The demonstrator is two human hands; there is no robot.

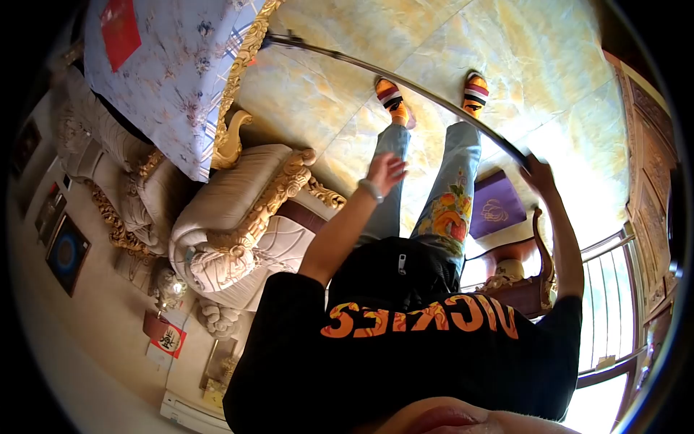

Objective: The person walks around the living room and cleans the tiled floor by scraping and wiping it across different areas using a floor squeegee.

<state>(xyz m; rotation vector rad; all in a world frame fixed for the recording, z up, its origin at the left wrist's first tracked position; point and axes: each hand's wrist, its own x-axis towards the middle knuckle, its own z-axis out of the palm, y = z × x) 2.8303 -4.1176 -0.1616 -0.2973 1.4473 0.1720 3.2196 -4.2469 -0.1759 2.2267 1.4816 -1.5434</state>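
A long thin metal-looking pole (405, 81) runs from the right side across the floor, above both feet in the picture. My right hand (536, 175) is closed round its near end, out at arm's length. The pole's far end reaches the edge of the cloth-covered table; what is fixed there, if anything, I cannot make out. My left hand (387, 172), with a pale band at the wrist, hangs free over my left leg. Its fingers are apart and slightly curled, and it touches nothing. It is nearest to my jeans (442, 189).
A table with a pale blue floral cloth (170, 94) and gilt carved edge stands at the left, with red paper (120, 32) on it. Beige carved armchairs (228, 195) line that side. A purple panel (499, 205), wooden chair (538, 267) and carved cabinet (647, 159) are at the right.
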